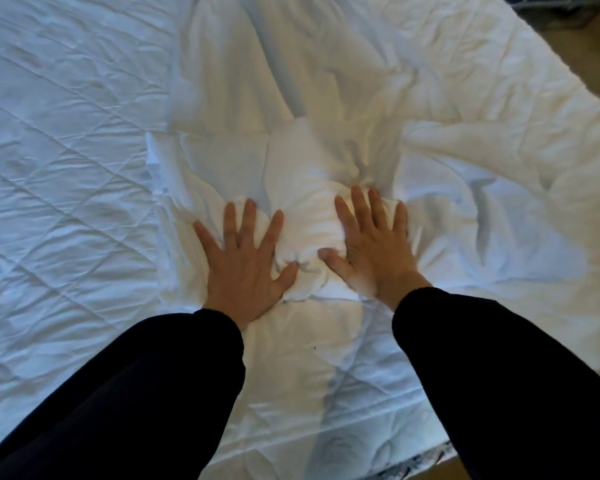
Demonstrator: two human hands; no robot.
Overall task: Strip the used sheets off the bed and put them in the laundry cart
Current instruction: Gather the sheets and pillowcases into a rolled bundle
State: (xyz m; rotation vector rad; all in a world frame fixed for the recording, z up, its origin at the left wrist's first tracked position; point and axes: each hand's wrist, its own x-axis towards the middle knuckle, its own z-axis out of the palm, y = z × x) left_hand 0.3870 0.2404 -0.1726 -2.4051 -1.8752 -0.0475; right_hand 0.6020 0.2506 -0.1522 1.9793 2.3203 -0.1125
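Note:
A bunched white sheet [305, 188] lies crumpled along the middle of the bed, running from the top of the view down to my hands. My left hand [243, 258] lies flat on its left side with fingers spread and straight. My right hand [371, 247] presses flat on its right side, fingers straight. A tight wad of the sheet bulges between the two thumbs. Under the sheet is a quilted white mattress pad [59, 202] with diamond stitching. Both arms wear dark sleeves.
The bed's right edge [568, 81] runs diagonally, with tan floor beyond it. A wire-frame object [548, 12], possibly the laundry cart, shows at the top right corner. The mattress's patterned near edge [416, 462] shows at the bottom.

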